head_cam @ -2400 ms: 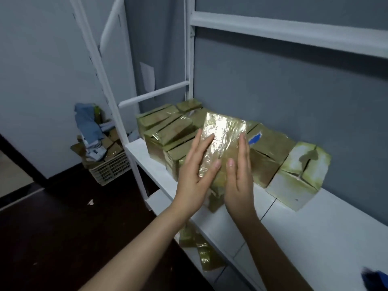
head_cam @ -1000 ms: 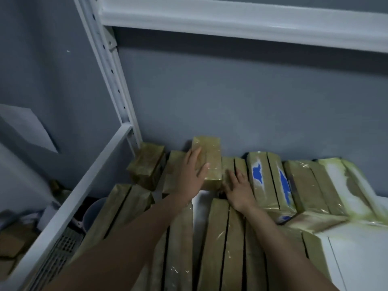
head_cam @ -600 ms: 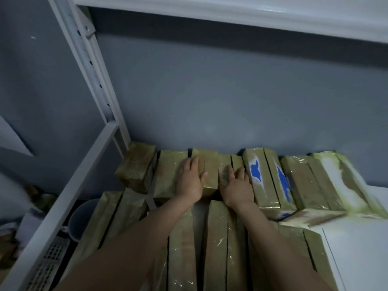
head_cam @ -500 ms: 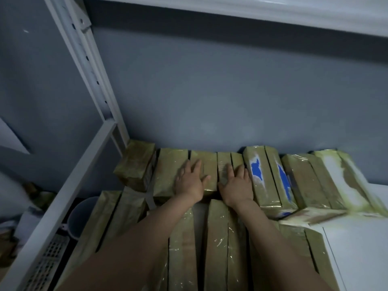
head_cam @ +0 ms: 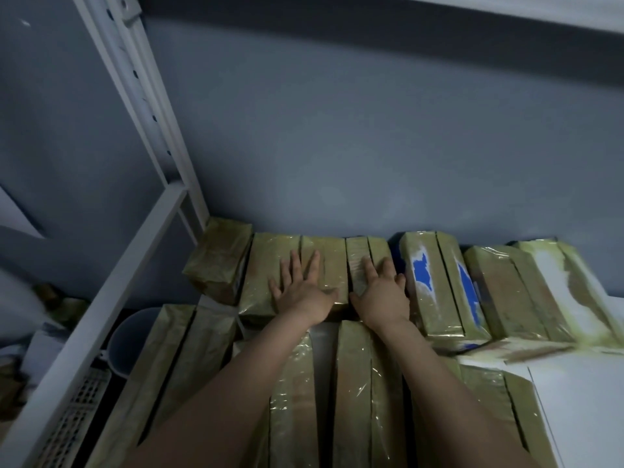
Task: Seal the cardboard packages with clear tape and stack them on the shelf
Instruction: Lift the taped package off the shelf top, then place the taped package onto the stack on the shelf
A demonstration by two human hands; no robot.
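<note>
Packages [head_cam: 506, 285] wrapped in clear tape are lying side by side in a back row against the grey wall [head_cam: 337, 146], and one narrow package [head_cam: 332, 261] is sitting mid-row. The left hand [head_cam: 300, 292] is resting flat across it and its nine o'clock neighbour [head_cam: 263, 275], fingers straight and spread, gripping nothing. At three o'clock the right hand [head_cam: 383, 295] is pressing flat on the next package [head_cam: 358, 255], fingers also straight, holding nothing. Further toward three o'clock a blue-patched package [head_cam: 429, 285] is lying. At six o'clock a front row of packages [head_cam: 353, 383] is lying under both forearms. The white shelf [head_cam: 580, 400] is showing bare at four o'clock, and a white upright [head_cam: 135, 96] is rising at ten o'clock
</note>
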